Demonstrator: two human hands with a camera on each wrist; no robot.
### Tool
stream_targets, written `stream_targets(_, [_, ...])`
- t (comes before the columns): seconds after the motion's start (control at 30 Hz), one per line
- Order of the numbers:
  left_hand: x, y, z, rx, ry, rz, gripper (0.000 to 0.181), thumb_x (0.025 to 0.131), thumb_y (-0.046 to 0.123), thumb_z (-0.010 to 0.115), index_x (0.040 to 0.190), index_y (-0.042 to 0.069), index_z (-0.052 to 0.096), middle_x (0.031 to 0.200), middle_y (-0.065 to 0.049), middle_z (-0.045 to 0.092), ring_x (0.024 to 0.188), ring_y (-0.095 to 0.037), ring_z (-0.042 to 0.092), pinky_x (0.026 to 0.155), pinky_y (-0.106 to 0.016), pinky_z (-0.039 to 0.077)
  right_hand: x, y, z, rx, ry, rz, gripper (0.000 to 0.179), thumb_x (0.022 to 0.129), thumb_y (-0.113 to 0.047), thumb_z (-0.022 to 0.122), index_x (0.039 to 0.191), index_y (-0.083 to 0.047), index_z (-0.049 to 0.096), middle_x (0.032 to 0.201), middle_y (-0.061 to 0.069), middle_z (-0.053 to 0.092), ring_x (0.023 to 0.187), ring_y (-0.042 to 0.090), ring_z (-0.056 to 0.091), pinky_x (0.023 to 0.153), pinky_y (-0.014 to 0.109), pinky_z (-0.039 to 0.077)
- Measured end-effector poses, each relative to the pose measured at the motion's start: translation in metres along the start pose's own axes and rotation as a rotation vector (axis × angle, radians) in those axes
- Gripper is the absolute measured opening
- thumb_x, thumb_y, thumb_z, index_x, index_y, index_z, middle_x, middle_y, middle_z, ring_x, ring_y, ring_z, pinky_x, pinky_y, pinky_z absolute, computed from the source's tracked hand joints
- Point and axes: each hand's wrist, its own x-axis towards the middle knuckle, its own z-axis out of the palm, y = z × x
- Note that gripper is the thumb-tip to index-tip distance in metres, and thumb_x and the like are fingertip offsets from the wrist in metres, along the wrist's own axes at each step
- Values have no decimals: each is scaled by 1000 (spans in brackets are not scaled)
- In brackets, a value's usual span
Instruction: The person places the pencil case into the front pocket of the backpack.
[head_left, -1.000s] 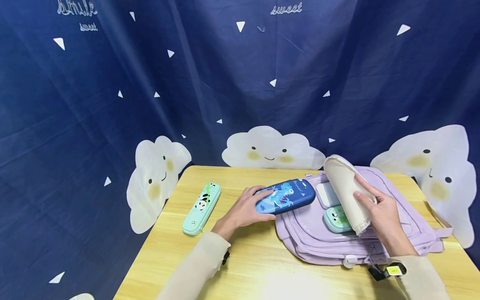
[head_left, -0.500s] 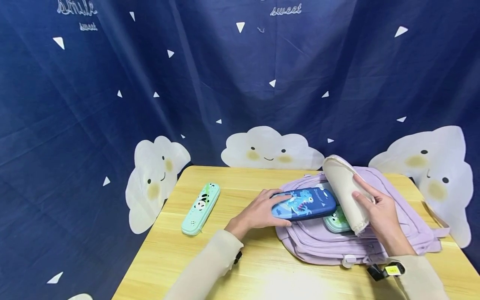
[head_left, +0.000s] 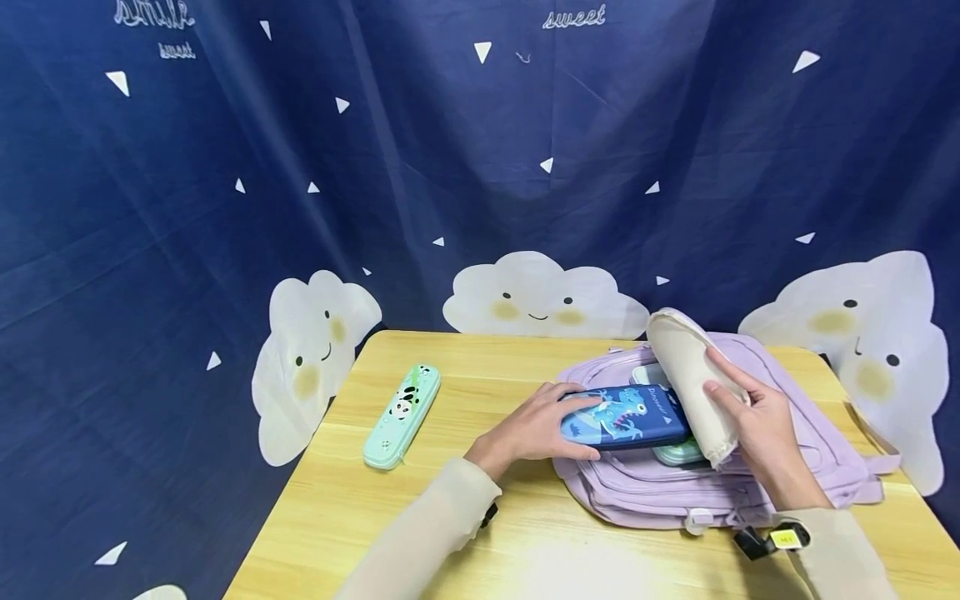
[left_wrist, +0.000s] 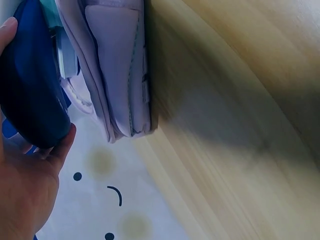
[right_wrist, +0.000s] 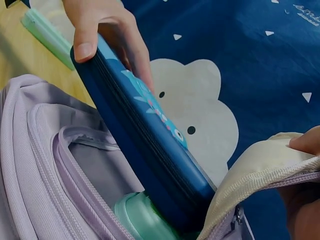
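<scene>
Left hand (head_left: 534, 427), right hand (head_left: 767, 427) (2 grips)

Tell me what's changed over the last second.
The left hand moved the dinosaur case rightward, further over the bag, its tip now at the flap. Nothing was grabbed or let go. The right hand still holds the flap; the leftmost panda case stayed put.

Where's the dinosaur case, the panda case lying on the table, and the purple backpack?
Dinosaur case (head_left: 628, 418): head view, on its printed top.
Panda case (head_left: 402, 418): head view, middle of its printed top.
Purple backpack (head_left: 645, 493): head view, on its near side.
</scene>
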Motion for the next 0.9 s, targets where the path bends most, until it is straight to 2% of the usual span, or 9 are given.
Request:
stream_targets(0.2, [4,8,4,11,-6,16,89,87,75,78,165,48,44,172,7,41,155,-20,41,125,-47,45,0,0,1,19,0,20,57,104,-13,75,159,-19,56,161,-21,54,126,-9,55,88,8,57])
stream_targets(0.4, [10,17,9,36,6,30,88,87,75,78,164,47,45,172,8,42,155,-19,42,128,-46,42,-1,-2,8,65,8,33,58,104,-12,75,158,-19,57,165,-16,51,121,-10,58,88,10,58])
stream_targets(0.6, [20,28,17,68,7,43,88,88,78,74,165,48,43,172,11,41,156,-17,41,125,-46,44,-2,-3,12,107,2,35,58,104,-10,75,158,-19,57,166,-11,51,113,-9,66,85,15,61])
stream_targets(0.9, [34,42,26,118,0,45,88,90,79,70,167,48,40,174,6,40,160,-18,39,127,-42,43,-1,-3,14,124,-7,50,57,106,-8,71,159,-20,55,171,-5,45,111,-7,69,83,18,63])
